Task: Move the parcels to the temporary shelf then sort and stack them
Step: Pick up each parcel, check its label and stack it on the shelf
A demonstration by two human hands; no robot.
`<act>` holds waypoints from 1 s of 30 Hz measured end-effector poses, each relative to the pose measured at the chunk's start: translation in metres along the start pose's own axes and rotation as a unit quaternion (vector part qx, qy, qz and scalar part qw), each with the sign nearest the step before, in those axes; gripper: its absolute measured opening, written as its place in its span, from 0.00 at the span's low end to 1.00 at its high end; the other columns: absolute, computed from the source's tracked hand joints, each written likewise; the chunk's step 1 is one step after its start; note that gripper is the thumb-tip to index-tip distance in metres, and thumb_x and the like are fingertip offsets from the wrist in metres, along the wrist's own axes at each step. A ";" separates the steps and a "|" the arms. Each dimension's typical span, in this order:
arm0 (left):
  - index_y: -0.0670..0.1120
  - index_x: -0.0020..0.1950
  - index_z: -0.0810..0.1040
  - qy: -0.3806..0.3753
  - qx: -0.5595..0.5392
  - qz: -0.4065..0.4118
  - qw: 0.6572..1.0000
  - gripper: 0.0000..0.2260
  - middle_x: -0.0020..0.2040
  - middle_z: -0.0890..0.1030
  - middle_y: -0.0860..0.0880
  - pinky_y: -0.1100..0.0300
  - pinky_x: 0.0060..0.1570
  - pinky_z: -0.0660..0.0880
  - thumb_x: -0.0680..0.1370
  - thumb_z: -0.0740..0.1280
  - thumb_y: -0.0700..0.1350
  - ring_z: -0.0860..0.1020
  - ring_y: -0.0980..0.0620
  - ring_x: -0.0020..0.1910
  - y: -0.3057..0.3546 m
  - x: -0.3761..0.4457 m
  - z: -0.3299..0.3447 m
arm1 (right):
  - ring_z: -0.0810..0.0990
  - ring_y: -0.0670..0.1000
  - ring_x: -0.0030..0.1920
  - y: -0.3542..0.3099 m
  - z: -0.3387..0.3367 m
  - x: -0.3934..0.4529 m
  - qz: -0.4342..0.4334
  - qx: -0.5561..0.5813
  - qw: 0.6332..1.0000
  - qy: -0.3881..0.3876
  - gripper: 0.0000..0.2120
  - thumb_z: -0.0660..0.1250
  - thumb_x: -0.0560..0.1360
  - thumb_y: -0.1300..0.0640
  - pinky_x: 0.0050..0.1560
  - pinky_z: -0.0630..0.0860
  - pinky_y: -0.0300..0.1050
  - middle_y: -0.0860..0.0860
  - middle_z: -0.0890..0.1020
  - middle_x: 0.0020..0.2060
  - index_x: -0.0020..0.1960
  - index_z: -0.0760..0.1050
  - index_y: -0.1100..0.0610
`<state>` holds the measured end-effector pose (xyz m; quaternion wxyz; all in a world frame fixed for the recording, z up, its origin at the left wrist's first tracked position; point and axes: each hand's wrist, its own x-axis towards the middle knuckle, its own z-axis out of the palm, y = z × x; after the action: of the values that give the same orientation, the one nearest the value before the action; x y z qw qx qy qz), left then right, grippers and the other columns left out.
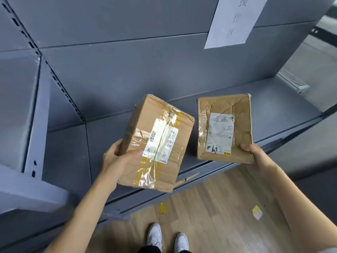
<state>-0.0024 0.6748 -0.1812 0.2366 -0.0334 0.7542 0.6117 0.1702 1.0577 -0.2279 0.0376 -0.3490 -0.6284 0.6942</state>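
My left hand (119,158) grips a thick cardboard parcel (156,143) wrapped in clear and yellow tape, with a white label on top. It is tilted, held over the front of the grey metal shelf (273,106). My right hand (255,156) holds a flatter, crumpled cardboard parcel (225,125) by its near right corner, thumb on top. That parcel carries a white label with "69" handwritten on it and hovers over the same shelf board, to the right of the thick one.
The grey shelving unit has a back panel (127,70) with a white paper sign (235,21). A slotted upright (60,84) divides off a left bay. Wooden floor (218,216) with paper scraps and my white shoes (155,234) lies below.
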 end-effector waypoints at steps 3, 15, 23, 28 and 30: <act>0.59 0.56 0.72 0.001 -0.024 -0.004 1.000 0.34 0.53 0.80 0.53 0.46 0.58 0.74 0.51 0.77 0.55 0.78 0.47 0.55 -0.005 -0.017 0.003 | 0.83 0.48 0.39 0.017 0.003 -0.023 0.001 0.038 0.999 -0.004 0.27 0.63 0.66 0.53 0.40 0.80 0.39 0.51 0.85 0.43 0.62 0.73 0.62; 0.50 0.54 0.81 0.088 -0.138 0.014 0.986 0.17 0.46 0.83 0.50 0.59 0.41 0.76 0.65 0.75 0.47 0.80 0.50 0.43 -0.059 -0.134 0.008 | 0.82 0.54 0.47 0.076 -0.001 -0.106 0.014 0.010 0.993 -0.117 0.42 0.77 0.53 0.48 0.46 0.79 0.44 0.57 0.82 0.51 0.63 0.71 0.62; 0.51 0.51 0.81 0.136 -0.175 -0.031 0.975 0.10 0.48 0.83 0.47 0.55 0.42 0.75 0.70 0.72 0.46 0.80 0.46 0.45 -0.112 -0.237 0.007 | 0.83 0.54 0.49 0.126 -0.012 -0.173 0.034 0.102 0.975 -0.194 0.32 0.71 0.60 0.51 0.46 0.80 0.43 0.57 0.83 0.51 0.62 0.73 0.61; 0.53 0.46 0.80 0.175 -0.195 -0.031 0.964 0.05 0.39 0.82 0.52 0.58 0.37 0.73 0.72 0.70 0.45 0.79 0.50 0.39 -0.124 -0.282 -0.004 | 0.83 0.53 0.50 0.129 0.007 -0.193 0.043 0.115 0.960 -0.252 0.43 0.79 0.53 0.47 0.45 0.79 0.42 0.56 0.83 0.51 0.63 0.71 0.63; 0.53 0.45 0.80 0.193 -0.207 -0.026 0.959 0.07 0.38 0.83 0.53 0.57 0.38 0.73 0.68 0.73 0.46 0.79 0.50 0.39 -0.127 -0.298 -0.016 | 0.83 0.53 0.49 0.127 0.022 -0.199 0.050 0.124 0.953 -0.272 0.46 0.81 0.50 0.45 0.44 0.79 0.41 0.55 0.84 0.50 0.63 0.72 0.63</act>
<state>0.3004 0.5571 -0.1759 0.0898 -0.2186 0.6409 0.7303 0.3578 0.9154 -0.2559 -0.1268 -0.1704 -0.5057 0.8362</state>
